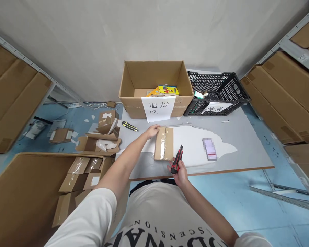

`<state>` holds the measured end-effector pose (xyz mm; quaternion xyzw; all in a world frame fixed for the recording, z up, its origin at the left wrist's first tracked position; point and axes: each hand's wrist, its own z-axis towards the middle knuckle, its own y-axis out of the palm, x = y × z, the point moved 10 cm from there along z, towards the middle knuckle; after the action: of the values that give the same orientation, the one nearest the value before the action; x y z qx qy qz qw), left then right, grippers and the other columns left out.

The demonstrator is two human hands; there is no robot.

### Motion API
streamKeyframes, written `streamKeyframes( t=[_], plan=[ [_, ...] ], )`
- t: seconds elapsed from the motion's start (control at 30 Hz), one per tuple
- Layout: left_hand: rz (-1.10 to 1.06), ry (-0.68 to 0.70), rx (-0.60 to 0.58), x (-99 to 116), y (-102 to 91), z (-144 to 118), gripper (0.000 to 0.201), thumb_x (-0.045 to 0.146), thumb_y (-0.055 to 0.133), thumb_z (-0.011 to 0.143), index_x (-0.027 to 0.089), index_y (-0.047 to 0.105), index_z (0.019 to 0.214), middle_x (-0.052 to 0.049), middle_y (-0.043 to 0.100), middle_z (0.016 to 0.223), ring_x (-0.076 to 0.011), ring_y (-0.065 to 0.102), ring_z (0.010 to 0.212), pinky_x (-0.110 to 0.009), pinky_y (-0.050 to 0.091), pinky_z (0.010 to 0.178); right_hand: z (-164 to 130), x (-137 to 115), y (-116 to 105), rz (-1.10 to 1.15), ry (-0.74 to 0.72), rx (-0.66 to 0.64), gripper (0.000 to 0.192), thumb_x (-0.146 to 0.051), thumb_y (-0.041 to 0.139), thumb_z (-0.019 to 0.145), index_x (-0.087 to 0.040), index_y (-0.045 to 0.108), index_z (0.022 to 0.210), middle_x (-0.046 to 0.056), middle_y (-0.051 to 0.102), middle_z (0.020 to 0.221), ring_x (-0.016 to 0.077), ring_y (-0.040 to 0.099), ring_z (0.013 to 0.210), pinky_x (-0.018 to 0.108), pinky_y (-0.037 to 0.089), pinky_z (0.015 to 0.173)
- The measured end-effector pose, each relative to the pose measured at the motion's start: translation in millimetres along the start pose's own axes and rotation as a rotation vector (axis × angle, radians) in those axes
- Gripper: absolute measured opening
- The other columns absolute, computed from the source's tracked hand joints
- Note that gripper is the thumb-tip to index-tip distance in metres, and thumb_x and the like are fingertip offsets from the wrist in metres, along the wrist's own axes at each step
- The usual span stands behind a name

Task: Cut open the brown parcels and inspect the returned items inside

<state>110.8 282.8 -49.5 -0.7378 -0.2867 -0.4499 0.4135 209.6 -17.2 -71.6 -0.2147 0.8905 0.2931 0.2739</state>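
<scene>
Two hands work over a small taped cardboard parcel (164,143) on a grey table (247,144).
Left hand (152,131) rests loosely curled on the parcel's far corner; right hand (179,172) grips a red-and-black utility knife (177,159) beside its near edge.

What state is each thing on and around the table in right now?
Small parcel: flat on the table, taped shut.
Red utility knife: held in right hand, near the parcel's edge.
Left hand: resting on the parcel's far corner.
Yellow utility knife: lying loose on the table.
Large carton: open, books inside.
Black crate: open, nearly empty.
Floor box: open, holding small parcels.
</scene>
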Motion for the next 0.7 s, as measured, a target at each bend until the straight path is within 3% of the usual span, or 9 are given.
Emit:
streamKeyframes(
  t=[0.2, 0.37, 0.53, 0.7],
  plan=[
    [-0.007, -0.006, 0.015, -3, 1.1, -2, 0.037, 0.015, 0.055, 0.072, 0.015, 0.065, 0.107, -0.009, 0.066, 0.113, -0.0211, 0.061, 0.103, -0.033, 0.045, 0.094, 7, -6, -1, -0.054, -0.083, 0.036, 0.020, -0.043, 0.054, 0.080, -0.027, 0.050, 0.092, 0.000, 0.067, 0.104, 0.0179, 0.068, 0.088, 0.039, 0.056, 0.083],
    [-0.009, -0.011, 0.068, -2, -11.6, -16, 0.035, 0.014, 0.060, 0.068, 0.018, 0.069, 0.101, -0.007, 0.069, 0.108, -0.0235, 0.061, 0.105, -0.035, 0.041, 0.100, 15, -25, -4, -0.071, -0.115, 0.028, 0.016, -0.041, 0.055, 0.080, -0.027, 0.050, 0.087, -0.001, 0.068, 0.094, 0.0167, 0.068, 0.080, 0.037, 0.057, 0.081],
    [-0.066, -0.004, 0.157, -8, -36.9, -49, 0.034, 0.018, 0.061, 0.070, 0.017, 0.067, 0.103, -0.008, 0.067, 0.113, -0.0231, 0.059, 0.110, -0.034, 0.041, 0.101, 31, -64, 5, -0.213, -0.151, -0.056, 0.018, -0.041, 0.056, 0.080, -0.025, 0.051, 0.084, 0.000, 0.067, 0.085, 0.0152, 0.066, 0.070, 0.035, 0.058, 0.074],
    [-0.161, -0.024, 0.308, -24, -52.5, -98, 0.036, 0.022, 0.058, 0.077, 0.015, 0.063, 0.111, -0.011, 0.063, 0.120, -0.0222, 0.056, 0.115, -0.035, 0.042, 0.100, 60, -109, 37, -0.406, -0.151, -0.209, 0.019, -0.039, 0.059, 0.079, -0.022, 0.051, 0.084, 0.001, 0.067, 0.083, 0.0125, 0.062, 0.063, 0.030, 0.056, 0.063]
  ],
)
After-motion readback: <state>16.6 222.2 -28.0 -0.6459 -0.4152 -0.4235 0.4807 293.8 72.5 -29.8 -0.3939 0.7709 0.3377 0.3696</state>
